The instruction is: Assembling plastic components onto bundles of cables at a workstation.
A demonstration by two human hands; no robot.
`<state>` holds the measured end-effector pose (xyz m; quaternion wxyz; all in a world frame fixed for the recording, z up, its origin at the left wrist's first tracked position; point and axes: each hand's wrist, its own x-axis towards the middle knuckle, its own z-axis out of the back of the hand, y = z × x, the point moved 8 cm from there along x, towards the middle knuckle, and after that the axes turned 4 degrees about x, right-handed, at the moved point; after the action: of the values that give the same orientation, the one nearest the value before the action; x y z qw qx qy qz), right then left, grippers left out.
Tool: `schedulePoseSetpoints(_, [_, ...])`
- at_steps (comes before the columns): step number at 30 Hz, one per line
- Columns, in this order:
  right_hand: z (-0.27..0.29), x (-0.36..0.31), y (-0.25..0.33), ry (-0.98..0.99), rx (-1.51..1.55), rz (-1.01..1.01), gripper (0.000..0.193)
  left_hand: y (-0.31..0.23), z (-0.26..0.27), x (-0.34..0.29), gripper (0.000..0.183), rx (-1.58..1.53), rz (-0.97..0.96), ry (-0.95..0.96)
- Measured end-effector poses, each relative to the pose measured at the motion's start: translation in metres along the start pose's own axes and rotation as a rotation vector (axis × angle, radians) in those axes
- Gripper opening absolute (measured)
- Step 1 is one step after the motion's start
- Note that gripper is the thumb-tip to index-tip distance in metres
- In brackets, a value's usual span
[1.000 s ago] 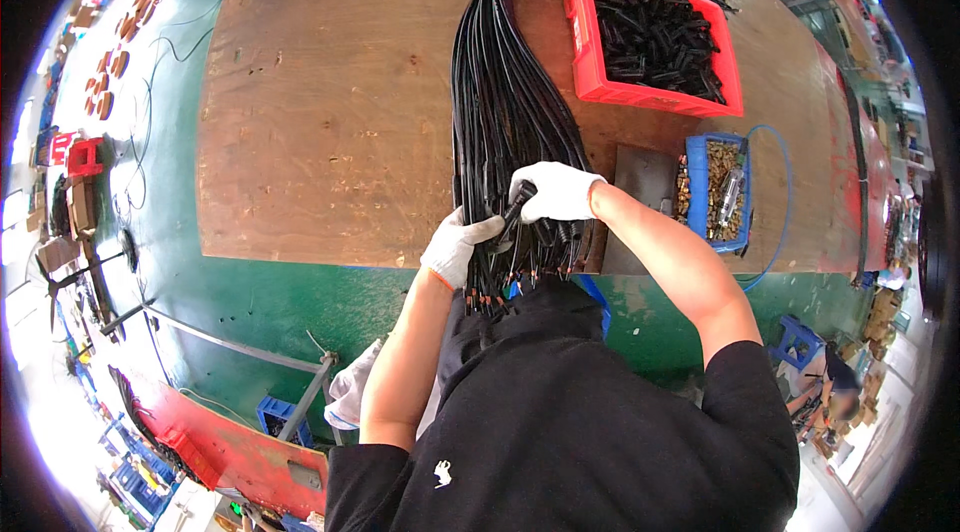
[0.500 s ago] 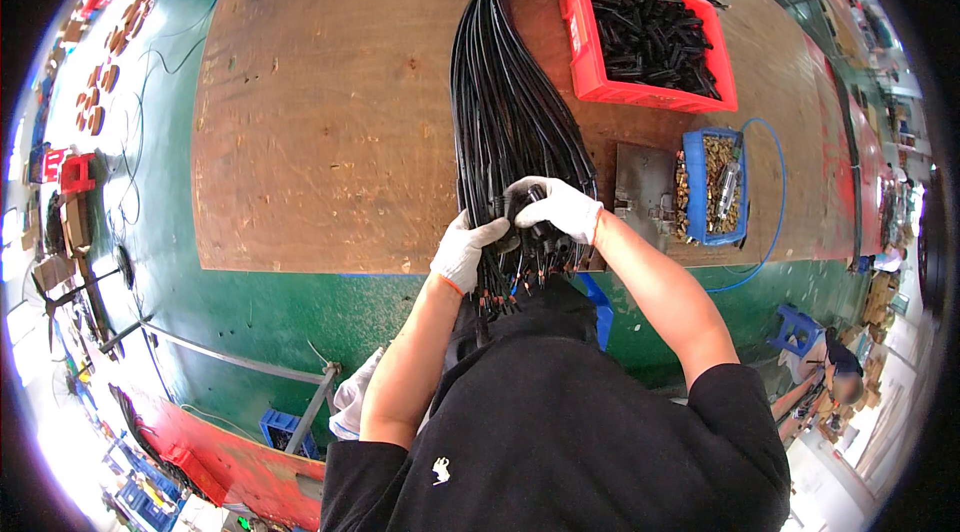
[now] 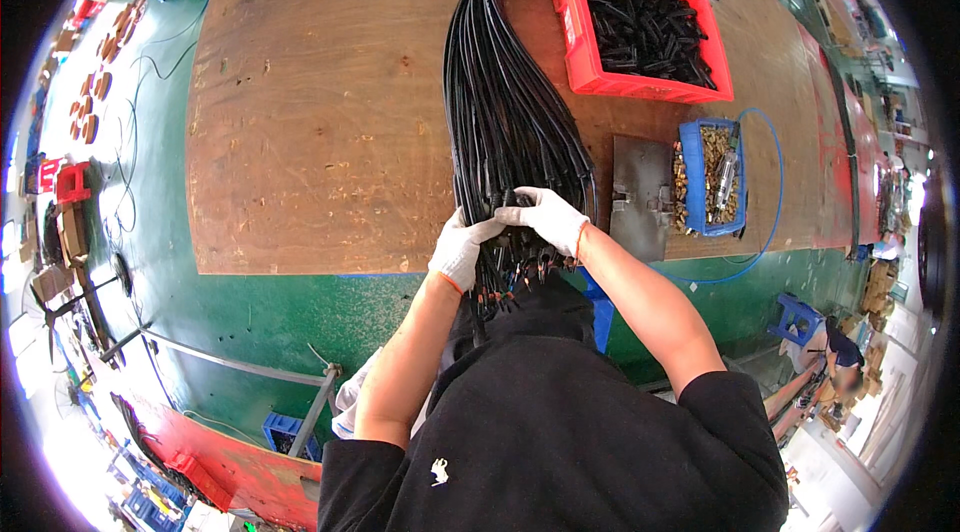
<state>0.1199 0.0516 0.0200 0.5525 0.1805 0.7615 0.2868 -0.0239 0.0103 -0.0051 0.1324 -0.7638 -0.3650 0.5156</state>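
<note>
A thick bundle of black cables (image 3: 505, 82) runs down the wooden table toward me, its stripped ends with coloured wires hanging over the near edge. Within these ends, my left hand (image 3: 462, 250), in a white glove, closes its fingers on a black cable at the bundle's left side. My right hand (image 3: 550, 220), gloved too, has its thumb and fingers pinched on the same cable, the tips of both hands meeting. The exact piece between the fingertips is mostly hidden by the gloves.
On the table, a red crate (image 3: 570, 32) holds many black tubular parts. Right of the bundle lie a dark metal plate (image 3: 640, 172) and a blue bin (image 3: 713, 230) of small brass-coloured parts, with a clear-bodied tool and blue hose. A person (image 3: 845, 347) works at the far right.
My right hand has shifted left and closed in on my left hand, its fingers now less raised. The left hand has barely moved. The whole view has shifted slightly.
</note>
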Motion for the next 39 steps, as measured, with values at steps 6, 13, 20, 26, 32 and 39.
schedulePoseSetpoints(6, [0.015,0.007,-0.014,-0.039,0.121,0.023,0.032,0.007,-0.006,0.003,0.033,-0.199,0.065,0.034])
schedulePoseSetpoints(13, [0.018,0.015,-0.021,-0.028,0.122,0.04,0.014,0.014,-0.004,0.006,0.032,-0.211,0.053,0.031])
schedulePoseSetpoints(20, [0.002,0.017,-0.015,0.035,0.089,-0.144,0.02,0.007,0.007,0.001,0.029,-0.085,0.099,0.025])
schedulePoseSetpoints(26, [-0.008,0.032,-0.02,0.044,0.04,-0.19,0.02,-0.003,0.019,-0.004,0.028,0.017,0.09,0.001])
schedulePoseSetpoints(32, [-0.012,0.042,-0.032,0.032,0.057,-0.102,0.017,-0.004,0.021,-0.007,0.025,-0.061,0.114,-0.027])
schedulePoseSetpoints(39, [-0.004,0.032,-0.029,0.017,0.065,-0.061,0.017,0.012,0.039,-0.003,0.019,-0.118,0.227,-0.023])
